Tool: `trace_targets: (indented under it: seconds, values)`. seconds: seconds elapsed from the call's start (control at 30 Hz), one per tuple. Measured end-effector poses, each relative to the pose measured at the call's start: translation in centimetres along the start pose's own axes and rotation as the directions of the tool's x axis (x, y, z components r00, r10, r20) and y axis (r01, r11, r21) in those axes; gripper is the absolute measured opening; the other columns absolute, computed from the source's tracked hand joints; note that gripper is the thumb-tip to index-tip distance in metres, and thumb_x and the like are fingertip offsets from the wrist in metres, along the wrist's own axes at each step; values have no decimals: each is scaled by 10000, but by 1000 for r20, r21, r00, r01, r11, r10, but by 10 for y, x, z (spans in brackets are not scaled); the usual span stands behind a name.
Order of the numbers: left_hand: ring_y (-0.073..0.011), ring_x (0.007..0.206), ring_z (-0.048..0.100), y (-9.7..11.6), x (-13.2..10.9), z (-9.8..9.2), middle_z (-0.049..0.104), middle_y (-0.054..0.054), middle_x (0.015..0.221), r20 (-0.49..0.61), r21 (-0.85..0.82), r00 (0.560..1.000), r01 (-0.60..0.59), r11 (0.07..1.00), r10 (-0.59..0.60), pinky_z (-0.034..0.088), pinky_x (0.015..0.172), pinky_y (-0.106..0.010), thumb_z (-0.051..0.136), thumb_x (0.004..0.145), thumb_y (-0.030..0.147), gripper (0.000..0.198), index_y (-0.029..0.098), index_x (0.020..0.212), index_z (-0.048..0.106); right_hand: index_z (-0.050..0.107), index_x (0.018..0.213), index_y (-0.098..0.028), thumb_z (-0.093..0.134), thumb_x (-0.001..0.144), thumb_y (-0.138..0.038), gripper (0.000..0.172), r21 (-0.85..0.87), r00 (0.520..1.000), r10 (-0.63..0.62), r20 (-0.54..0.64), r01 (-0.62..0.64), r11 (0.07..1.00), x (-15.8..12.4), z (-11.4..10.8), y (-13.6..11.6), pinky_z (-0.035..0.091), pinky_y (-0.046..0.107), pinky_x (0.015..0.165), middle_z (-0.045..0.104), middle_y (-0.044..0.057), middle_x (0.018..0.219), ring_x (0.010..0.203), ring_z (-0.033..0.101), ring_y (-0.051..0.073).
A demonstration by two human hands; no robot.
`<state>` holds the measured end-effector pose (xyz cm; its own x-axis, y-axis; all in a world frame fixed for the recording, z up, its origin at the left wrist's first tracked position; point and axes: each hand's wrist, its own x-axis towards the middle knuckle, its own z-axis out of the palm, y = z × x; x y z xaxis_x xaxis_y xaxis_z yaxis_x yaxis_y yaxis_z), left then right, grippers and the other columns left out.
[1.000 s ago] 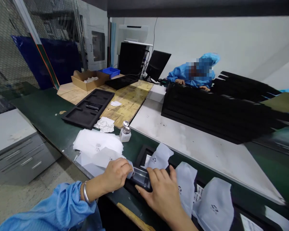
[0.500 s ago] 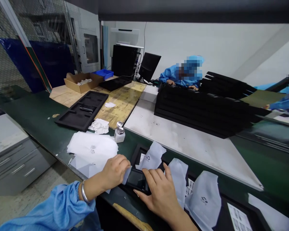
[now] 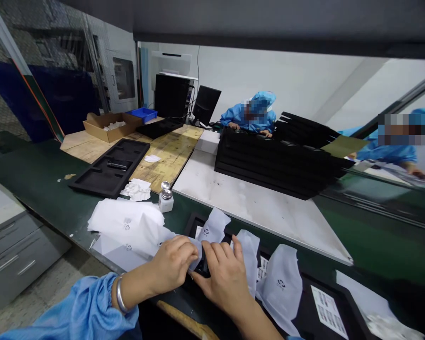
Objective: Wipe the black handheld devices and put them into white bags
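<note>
At the near table [image 3: 53,189] edge, the left hand [image 3: 172,265] and right hand [image 3: 224,278] are meeting, their fingers grasping a small dark device [image 3: 200,267] half inside a white pouch [image 3: 194,250]. Farther left, a small bottle [image 3: 165,198] is standing.

Stacked black trays [image 3: 279,165], dispenser bottle [image 3: 165,198]
</note>
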<state>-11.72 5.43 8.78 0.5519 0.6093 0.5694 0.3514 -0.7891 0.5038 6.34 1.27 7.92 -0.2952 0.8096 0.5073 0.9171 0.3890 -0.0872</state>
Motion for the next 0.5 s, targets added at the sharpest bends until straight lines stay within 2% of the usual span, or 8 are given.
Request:
trace_targets:
  seconds: [0.07,0.1,0.13,0.2,0.23,0.3,0.4,0.5]
  values:
    - [-197,833,582,0,0,-7,634,-75,872,37,38,997,-69,997,68,507,776,-345,433,959,169,163,172,945,595,610,1121,-125,611,846,-491,458,-4,1000,-20,10,21,1000,2,-3,5,223,583,1090,623,86,891,850,513,260]
    - [-236,954,587,-2,0,-11,647,-108,999,73,84,993,-100,991,94,502,861,-403,490,950,222,159,170,1055,597,610,1120,-124,634,831,-489,466,-18,1000,-22,17,22,1000,2,-6,7,221,579,1092,626,88,901,861,517,264]
    - [-290,1106,550,-5,-1,-14,617,-148,1168,117,141,988,-114,983,98,467,952,-482,570,919,289,303,171,1198,560,611,1120,-124,651,819,-487,473,-35,1000,-21,22,22,999,4,-9,10,219,578,1093,630,93,914,873,521,269]
    - [-391,1321,386,-14,-2,-17,445,-208,1425,200,256,979,-85,963,33,332,1069,-623,731,792,375,772,175,1439,361,612,1124,-128,668,809,-492,484,-62,999,-29,27,30,998,8,-18,12,210,586,1098,640,102,935,890,528,279]
    - [-409,1339,364,-18,-2,-16,414,-221,1448,231,293,973,-55,955,-15,285,1086,-658,776,736,358,938,177,1496,258,613,1125,-132,672,809,-499,487,-67,999,-38,28,39,997,12,-23,12,199,592,1103,645,103,940,891,533,280]
    - [-389,1258,471,-26,-1,-8,504,-206,1358,260,278,963,-2,960,-73,261,1091,-679,789,679,265,1071,187,1529,143,614,1133,-150,675,819,-517,487,-44,996,-77,42,79,996,22,-36,7,156,604,1117,656,95,953,892,547,273]
    - [-341,1187,550,-28,2,9,539,-171,1326,150,66,987,46,997,-56,336,1081,-635,750,682,247,1048,211,1518,120,561,1247,-175,629,845,-602,590,48,987,-147,71,144,988,34,-52,0,108,628,1117,659,101,1051,952,575,277]
    - [-298,1265,506,-20,7,17,453,-166,1426,-64,-130,987,135,982,-144,462,1031,-501,657,775,254,891,209,1498,140,407,1409,-179,561,847,-690,775,165,992,-127,15,122,979,32,-52,0,221,628,1089,606,154,1214,1070,576,315]
